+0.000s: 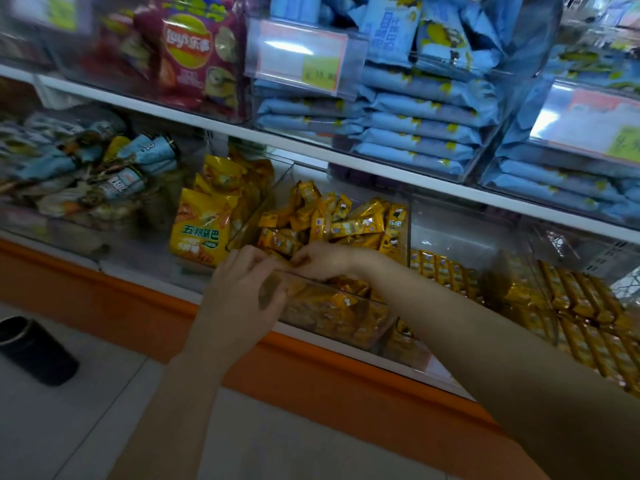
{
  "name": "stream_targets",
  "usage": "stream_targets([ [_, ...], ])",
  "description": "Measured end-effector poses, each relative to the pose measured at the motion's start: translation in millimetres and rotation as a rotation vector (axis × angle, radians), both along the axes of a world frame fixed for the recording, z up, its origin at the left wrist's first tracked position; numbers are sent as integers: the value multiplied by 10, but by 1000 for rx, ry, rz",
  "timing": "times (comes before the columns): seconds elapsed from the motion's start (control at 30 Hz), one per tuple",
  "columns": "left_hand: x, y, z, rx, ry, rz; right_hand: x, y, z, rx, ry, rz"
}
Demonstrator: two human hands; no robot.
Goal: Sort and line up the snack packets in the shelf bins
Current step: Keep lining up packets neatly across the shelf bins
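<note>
Small packets (349,225): yellow and orange, with little white spots
Big bags (199,233): yellow, with a green band
Flat packets (415,133): light blue, with yellow marks
Chip bag (194,64): dark red, with a yellow circle
Price tag (301,57): white, orange edge, green patch
Shelf edge (194,119): white
Shelf base (311,372): orange
Floor (69,438): pale grey tiles
Cup (38,355): black

Film and plastic finishes

Shiny crinkled film is being shown by the yellow snack packets (349,221), a smoother wrap by the blue packets (415,131). Light is being thrown back by the glossy plastic wall of the clear bin (332,292). The shelf edge (311,148) is being seen as smooth and white, possibly painted metal; the floor tiles (86,427) as matt.
</note>
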State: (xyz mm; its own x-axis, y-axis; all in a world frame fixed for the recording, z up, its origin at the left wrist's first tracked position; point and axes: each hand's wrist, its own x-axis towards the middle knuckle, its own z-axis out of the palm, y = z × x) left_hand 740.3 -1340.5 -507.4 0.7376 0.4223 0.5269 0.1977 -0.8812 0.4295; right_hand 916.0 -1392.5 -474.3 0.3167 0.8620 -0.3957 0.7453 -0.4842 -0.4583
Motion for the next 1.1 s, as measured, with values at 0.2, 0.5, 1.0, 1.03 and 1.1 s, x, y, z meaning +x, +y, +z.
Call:
stream_targets([
  [0.2,33,-1,-20,-20,-39,14,-30,-15,80,92,169,-190],
  [0.5,99,-127,50,-383,-204,79,-328,-688,316,589,553,-548],
  [1.0,226,-346,323,-1066,-503,121,170,-638,237,547,-333,-186],
  [1.03,235,-358,325,-1056,-491,117,340,-574,203,448,-403,-182],
  [1.1,255,-373,332,-1053,-481,110,604,-485,125,169,-486,-121],
])
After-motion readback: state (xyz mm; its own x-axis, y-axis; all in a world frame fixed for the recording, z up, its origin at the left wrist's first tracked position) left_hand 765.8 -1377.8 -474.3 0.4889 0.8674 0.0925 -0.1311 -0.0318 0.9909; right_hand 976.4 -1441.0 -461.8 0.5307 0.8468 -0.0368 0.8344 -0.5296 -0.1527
